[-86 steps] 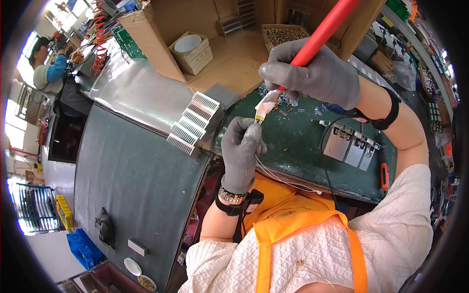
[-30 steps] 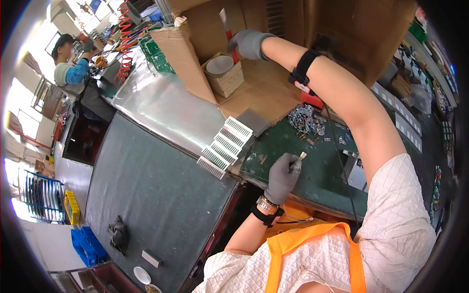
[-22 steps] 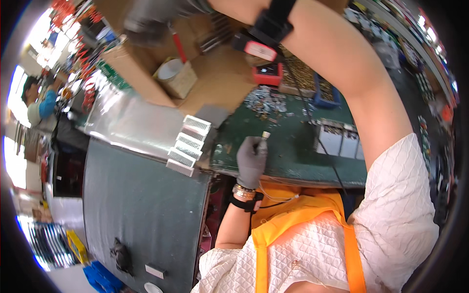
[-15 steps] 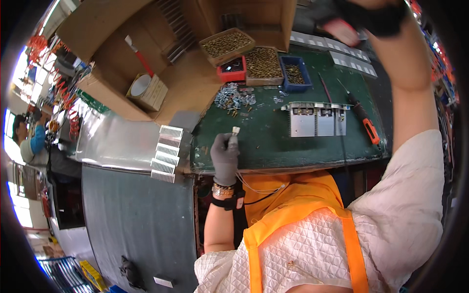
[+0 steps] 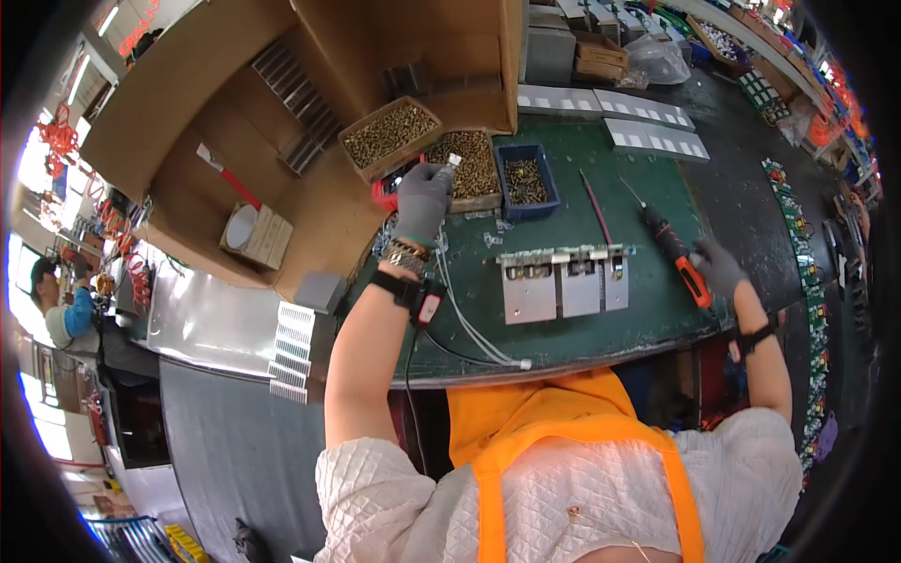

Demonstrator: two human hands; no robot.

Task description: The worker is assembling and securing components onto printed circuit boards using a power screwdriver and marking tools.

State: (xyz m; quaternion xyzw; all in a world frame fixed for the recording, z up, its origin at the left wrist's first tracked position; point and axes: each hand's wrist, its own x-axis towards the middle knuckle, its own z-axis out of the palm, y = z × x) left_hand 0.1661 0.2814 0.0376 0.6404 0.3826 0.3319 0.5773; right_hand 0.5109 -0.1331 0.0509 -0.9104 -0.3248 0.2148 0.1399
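My left hand (image 5: 424, 202), in a grey glove, is closed on a small white cable connector (image 5: 454, 160) and reaches over the trays of screws. Pale cables (image 5: 460, 310) trail from beneath it to a white end near the table's front edge. My right hand (image 5: 723, 270), also gloved, is beside the orange-and-black screwdriver (image 5: 678, 251), fingers apart near its handle. Whether they touch it is hard to see. Between my hands lies a circuit board on silver heat-sink plates (image 5: 563, 281). A thin red-handled tool (image 5: 595, 206) lies behind the board.
Cardboard trays of brass screws (image 5: 389, 139) and a blue bin (image 5: 527, 183) stand at the back of the green table (image 5: 422, 328). A large cardboard box (image 5: 328, 220) is at the left. Metal strips (image 5: 648, 139) lie at the far right, finned metal pieces (image 5: 292, 347) at the left.
My left hand has moved forward with the connector, to the trays, pulling the cables along. My right arm has come down from the upper right to beside the screwdriver. The view has shifted.
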